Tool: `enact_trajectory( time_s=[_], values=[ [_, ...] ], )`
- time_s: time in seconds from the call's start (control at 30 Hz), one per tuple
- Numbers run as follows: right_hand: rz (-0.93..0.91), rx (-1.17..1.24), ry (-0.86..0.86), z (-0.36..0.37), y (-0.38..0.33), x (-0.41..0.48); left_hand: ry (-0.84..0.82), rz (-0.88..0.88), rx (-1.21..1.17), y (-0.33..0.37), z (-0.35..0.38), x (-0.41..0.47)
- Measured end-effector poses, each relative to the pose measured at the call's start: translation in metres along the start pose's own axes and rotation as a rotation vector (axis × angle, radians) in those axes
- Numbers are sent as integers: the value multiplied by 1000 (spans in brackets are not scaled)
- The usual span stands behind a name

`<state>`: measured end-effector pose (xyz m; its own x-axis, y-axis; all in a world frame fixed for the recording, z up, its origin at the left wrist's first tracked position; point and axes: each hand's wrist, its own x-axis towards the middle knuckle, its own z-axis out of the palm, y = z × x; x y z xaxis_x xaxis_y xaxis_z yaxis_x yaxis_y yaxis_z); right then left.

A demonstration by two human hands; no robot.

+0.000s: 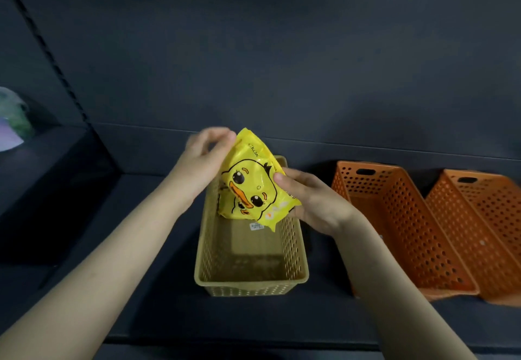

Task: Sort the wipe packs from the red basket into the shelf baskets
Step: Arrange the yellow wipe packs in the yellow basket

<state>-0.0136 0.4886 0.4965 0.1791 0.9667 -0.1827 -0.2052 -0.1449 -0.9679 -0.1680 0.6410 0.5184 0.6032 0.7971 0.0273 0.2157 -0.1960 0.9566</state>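
The left hand point(203, 159) pinches the pack's point(251, 182) top edge and the right hand point(313, 201) grips its lower side, tilted over the tan basket's point(251, 278) far end. The near half is bare, with orange baskets point(394, 218) beside it.

left hand point(205, 159) pinches top of yellow wipe pack point(253, 187) | right hand point(313, 201) grips its right edge | pack tilted over beige basket point(251, 278) | orange basket point(394, 218) near, on the right

Above leftmost basket point(251, 280), wipe pack point(253, 184)

Head-worn view, forward and down, close over shelf point(158, 311)
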Motion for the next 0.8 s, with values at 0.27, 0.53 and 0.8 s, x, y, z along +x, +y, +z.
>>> enact_trajectory(
  time_s=[0.27, 0.53, 0.8],
  values=[
    [59, 204, 242, -15, 9, -1, 57, -236, -205, -33, 16, 4],
    [-65, 32, 650, 12, 34, 12, 184, -87, -104, -35, 27, -13],
    [-269, -457, 820, 13, 49, 14, 253, -61, -295, -39, 23, -24]
  ],
)
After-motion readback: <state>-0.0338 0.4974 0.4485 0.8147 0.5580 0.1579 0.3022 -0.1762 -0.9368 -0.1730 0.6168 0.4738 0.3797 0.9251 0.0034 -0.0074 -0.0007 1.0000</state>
